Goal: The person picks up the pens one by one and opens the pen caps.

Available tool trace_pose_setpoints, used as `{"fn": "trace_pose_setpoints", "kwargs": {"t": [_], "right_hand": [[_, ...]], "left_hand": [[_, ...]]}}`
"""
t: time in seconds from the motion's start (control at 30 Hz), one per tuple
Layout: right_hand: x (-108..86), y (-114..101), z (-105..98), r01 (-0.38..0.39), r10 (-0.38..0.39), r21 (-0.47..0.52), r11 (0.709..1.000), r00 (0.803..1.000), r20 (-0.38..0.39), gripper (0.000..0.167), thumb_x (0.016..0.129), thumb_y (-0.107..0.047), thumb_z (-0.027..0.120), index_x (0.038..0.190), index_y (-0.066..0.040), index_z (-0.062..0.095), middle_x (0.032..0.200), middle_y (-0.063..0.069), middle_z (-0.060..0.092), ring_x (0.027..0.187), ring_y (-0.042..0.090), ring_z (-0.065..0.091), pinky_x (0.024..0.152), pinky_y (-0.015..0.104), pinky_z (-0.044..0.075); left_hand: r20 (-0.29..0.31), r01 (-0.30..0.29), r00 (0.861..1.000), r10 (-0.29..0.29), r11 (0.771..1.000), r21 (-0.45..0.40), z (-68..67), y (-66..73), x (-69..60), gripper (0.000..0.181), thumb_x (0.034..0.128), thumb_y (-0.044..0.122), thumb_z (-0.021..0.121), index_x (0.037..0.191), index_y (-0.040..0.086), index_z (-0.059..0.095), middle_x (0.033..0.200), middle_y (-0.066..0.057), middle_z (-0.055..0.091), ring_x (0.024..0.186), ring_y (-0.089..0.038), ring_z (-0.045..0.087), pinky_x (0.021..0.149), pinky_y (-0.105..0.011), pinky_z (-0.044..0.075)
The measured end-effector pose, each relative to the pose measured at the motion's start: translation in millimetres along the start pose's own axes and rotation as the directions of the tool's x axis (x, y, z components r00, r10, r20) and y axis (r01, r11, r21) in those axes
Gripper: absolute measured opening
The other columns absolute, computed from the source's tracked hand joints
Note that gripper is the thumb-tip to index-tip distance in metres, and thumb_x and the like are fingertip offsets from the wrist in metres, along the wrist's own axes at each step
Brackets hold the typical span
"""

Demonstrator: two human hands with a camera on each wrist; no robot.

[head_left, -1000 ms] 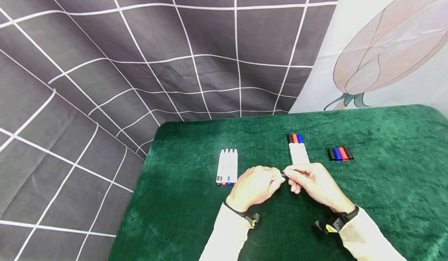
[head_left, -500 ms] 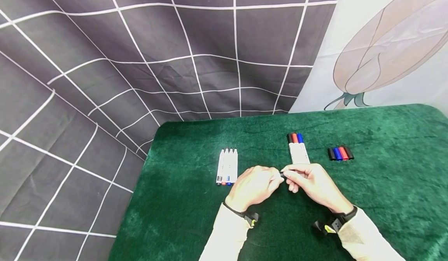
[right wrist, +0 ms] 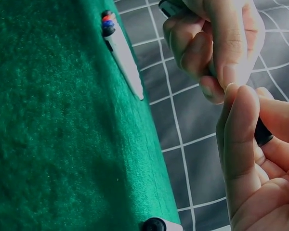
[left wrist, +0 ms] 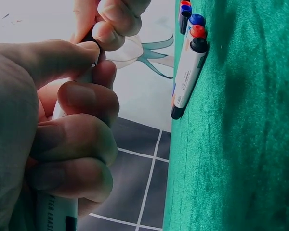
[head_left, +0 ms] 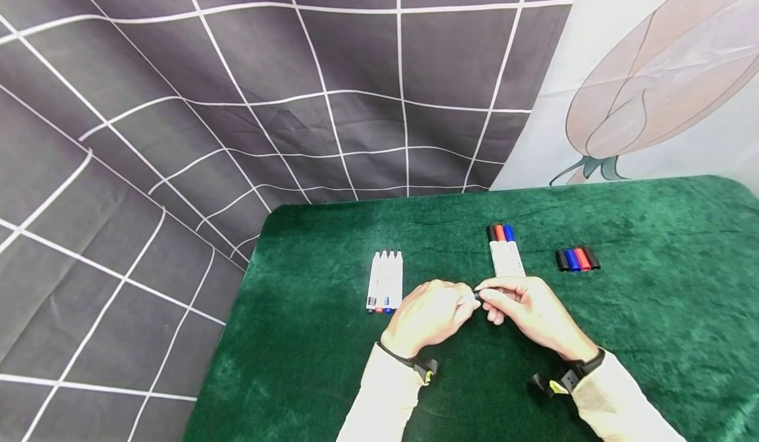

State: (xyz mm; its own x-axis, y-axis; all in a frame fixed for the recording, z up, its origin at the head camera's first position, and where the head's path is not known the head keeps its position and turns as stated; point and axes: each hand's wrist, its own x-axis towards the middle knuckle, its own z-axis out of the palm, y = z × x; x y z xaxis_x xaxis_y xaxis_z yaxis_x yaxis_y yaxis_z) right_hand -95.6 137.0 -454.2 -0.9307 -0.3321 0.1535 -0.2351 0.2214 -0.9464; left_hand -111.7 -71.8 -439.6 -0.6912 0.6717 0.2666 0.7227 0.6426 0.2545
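A person's two hands meet above a green cloth (head_left: 308, 363). The left hand (head_left: 429, 315) grips a white marker (left wrist: 58, 209), its fingers curled around the barrel and its thumb pressed near the upper end. The right hand (head_left: 536, 310) pinches a black cap (right wrist: 263, 132) between thumb and fingers, right at that end of the marker. The fingers hide the joint, so whether the cap is seated on the marker cannot be told.

Just left of the left hand, four white markers (head_left: 385, 282) lie side by side on the cloth, narrow tips pointing away from the person. Beyond the right hand, three capped markers (head_left: 504, 251) lie in a row, with black, red and blue ends facing away; the hand is near their lower ends. Further right, four loose caps (head_left: 578, 259) sit together: black, blue, red and black.

Both wrists wear dark bands (head_left: 595, 361) below pale sleeves (head_left: 382, 392). Behind the cloth hangs a gray sheet (head_left: 356, 53) with white grid lines.
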Motion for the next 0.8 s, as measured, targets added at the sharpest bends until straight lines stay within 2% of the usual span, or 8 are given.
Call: {"fn": "trace_pose_setpoints", "kwargs": {"t": [0.23,0.33,0.5,0.63,0.8], "right_hand": [[0.6,-0.1,0.5,0.006,-0.006,-0.007,1.0,1.0,-0.009,0.013,0.097,-0.004,0.063,0.104,0.003,0.072,0.075,0.009,0.071,0.061,0.01,0.066,0.06,0.025,0.054],[1.4,0.4,1.3,-0.013,0.013,-0.002,1.0,0.999,-0.039,0.015,0.098,-0.007,0.063,0.106,0.003,0.072,0.084,0.007,0.073,0.066,0.014,0.068,0.063,0.026,0.055],[2.1,0.4,2.7,-0.071,0.079,0.089,0.994,0.992,-0.098,0.023,0.098,-0.009,0.064,0.112,0.009,0.067,0.096,-0.001,0.074,0.075,0.019,0.07,0.069,0.028,0.056],[1.7,-0.1,3.2,-0.094,0.108,0.154,0.984,0.99,-0.088,0.027,0.097,-0.008,0.066,0.114,0.013,0.065,0.096,-0.002,0.074,0.08,0.016,0.071,0.071,0.028,0.057],[1.7,1.2,2.8,-0.068,0.082,0.171,0.983,0.994,-0.078,0.024,0.096,-0.005,0.066,0.112,0.012,0.067,0.096,-0.002,0.075,0.082,0.009,0.07,0.074,0.025,0.056]], "left_hand": [[-0.017,-0.009,1.0,0.009,1.0,0.003,0.5,-1.0,-0.5,0.024,0.0996,0.024,0.058,0.077,0.018,0.06,0.066,0.013,0.047,0.062,-0.003,0.053,0.059,-0.019,0.042],[-0.04,-0.02,0.999,0.021,1.0,0.017,0.3,-1.3,-1.2,0.021,0.0998,0.024,0.059,0.081,0.018,0.063,0.068,0.012,0.052,0.065,-0.004,0.057,0.061,-0.019,0.045],[-0.07,-0.027,0.997,0.027,1.0,0.004,-1.3,-1.5,-2.6,0.018,0.1004,0.026,0.061,0.088,0.015,0.067,0.071,0.008,0.06,0.069,-0.008,0.063,0.065,-0.021,0.049],[-0.074,-0.013,0.997,0.011,1.0,-0.024,-2.0,-1.9,-2.5,0.02,0.1002,0.025,0.061,0.083,0.015,0.064,0.068,0.009,0.054,0.064,-0.007,0.057,0.06,-0.021,0.044],[-0.066,0.002,0.998,-0.006,0.999,-0.051,-2.6,-2.3,-2.2,0.021,0.1001,0.024,0.061,0.08,0.016,0.062,0.067,0.01,0.049,0.061,-0.005,0.049,0.057,-0.02,0.04]]}}
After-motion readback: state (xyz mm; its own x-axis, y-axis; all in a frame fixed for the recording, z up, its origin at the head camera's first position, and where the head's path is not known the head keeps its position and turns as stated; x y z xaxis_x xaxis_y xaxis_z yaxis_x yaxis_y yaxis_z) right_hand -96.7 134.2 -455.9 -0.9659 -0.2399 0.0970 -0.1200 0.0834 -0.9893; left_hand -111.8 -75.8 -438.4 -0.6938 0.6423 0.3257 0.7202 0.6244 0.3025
